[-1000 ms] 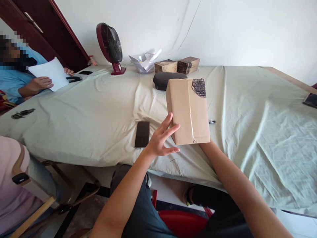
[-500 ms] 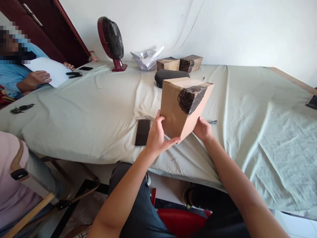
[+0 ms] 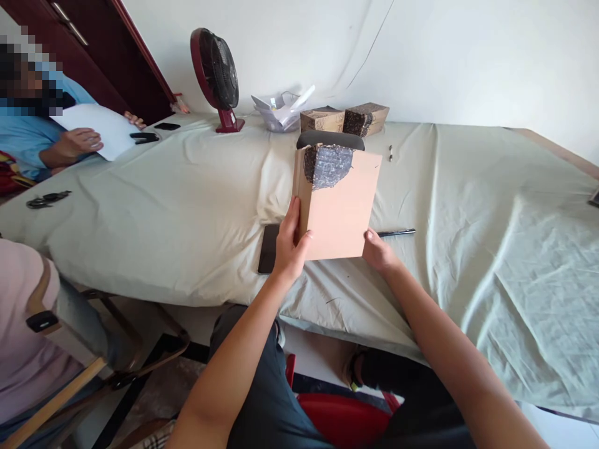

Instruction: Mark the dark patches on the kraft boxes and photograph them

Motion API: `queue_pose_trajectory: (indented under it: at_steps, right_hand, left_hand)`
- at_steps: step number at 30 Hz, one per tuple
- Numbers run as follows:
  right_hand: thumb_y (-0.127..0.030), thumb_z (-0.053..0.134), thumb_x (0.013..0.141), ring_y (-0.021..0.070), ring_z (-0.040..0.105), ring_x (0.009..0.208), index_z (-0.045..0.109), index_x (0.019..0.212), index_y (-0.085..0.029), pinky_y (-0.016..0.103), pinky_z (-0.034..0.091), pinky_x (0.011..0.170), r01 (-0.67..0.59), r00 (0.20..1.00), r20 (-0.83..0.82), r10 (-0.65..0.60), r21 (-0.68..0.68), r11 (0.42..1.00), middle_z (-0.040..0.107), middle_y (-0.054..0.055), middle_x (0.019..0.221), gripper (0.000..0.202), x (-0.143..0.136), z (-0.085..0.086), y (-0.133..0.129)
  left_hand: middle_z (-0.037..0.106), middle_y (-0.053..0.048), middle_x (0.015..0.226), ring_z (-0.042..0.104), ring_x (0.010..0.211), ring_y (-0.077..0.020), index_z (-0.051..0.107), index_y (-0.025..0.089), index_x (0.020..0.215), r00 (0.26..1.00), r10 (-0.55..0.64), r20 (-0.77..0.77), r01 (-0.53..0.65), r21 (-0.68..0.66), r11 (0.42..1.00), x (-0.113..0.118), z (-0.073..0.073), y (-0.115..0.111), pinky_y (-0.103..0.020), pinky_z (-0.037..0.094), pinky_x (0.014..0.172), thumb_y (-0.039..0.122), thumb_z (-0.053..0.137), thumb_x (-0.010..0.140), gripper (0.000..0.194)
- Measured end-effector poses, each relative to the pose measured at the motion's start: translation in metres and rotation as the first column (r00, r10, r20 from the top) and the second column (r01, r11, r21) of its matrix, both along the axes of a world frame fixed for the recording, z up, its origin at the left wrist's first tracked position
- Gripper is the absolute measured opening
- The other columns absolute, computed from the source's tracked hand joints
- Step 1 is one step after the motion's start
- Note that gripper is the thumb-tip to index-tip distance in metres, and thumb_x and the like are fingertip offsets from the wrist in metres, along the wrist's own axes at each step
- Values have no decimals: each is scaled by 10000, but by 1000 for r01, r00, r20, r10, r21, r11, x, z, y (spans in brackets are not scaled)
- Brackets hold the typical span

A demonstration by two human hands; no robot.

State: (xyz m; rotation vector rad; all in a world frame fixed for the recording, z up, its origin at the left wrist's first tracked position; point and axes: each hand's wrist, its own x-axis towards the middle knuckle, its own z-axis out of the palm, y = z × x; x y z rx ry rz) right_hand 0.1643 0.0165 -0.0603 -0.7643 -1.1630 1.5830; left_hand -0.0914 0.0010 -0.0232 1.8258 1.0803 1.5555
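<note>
Between my two hands is a brown cardboard box [image 3: 344,215], held tilted over the table with one broad face toward me. Black scribbled marking covers its upper left corner. My left hand [image 3: 292,243] grips the lower left edge, thumb on the front face and fingers along the side. At the lower right corner, my right hand [image 3: 379,249] holds on with its thumb at the edge; its other fingers are mostly hidden. Behind my left hand lies a dark phone [image 3: 267,249], partly covered. A black pen [image 3: 397,233] rests just beyond my right hand.
On the cloth-covered table [image 3: 187,218], a black case [image 3: 330,138] sits behind the box. Two scribbled cardboard boxes [image 3: 365,118], a plastic basket [image 3: 278,118] and a fan [image 3: 218,81] stand near the wall. A person at left holds white paper [image 3: 110,131].
The box has turned in my hands, so a broad face now points toward me and the black marking sits at its upper left. My left hand's grip has shifted up the side.
</note>
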Motion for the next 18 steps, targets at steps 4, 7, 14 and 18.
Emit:
queue_pose_trajectory:
  at_steps: [4,7,14,18]
  right_hand:
    - [-684,808,775,379,627,1416,716,1337,-323,550,550,1139,43,993,111,-50,66,997,758,67,1388,675,1,-1,-1]
    - [-679,821,789,370,532,1509,619,1493,-324,552,453,1239,111,977,156,-148,227,968,620,64,1582,813,3,2,0]
    - [-591,843,837,330,569,1472,383,1651,-465,567,434,1258,156,953,206,-221,292,944,470,36,1683,943,12,-1,1]
    - [-545,883,813,346,590,1452,380,1661,-437,569,487,1217,164,955,200,-221,270,949,479,63,1675,992,5,-3,0]
  left_hand:
    - [440,-83,1728,418,1610,-291,415,278,1664,996,-6,-94,7,10,1000,0,3,4,-473,339,1344,567,478,1059,673]
    - [547,-112,1650,528,1533,-289,455,251,1641,996,2,-92,-10,-83,996,1,-4,12,-472,440,1278,578,420,1079,650]
    - [483,-132,1695,551,1499,-286,383,259,1672,998,49,-26,-52,-133,990,-3,-18,28,-482,430,1273,656,382,1068,722]
    - [480,-151,1671,484,1547,-336,363,328,1668,996,51,-74,-60,-119,991,4,-16,26,-570,390,1278,697,556,989,796]
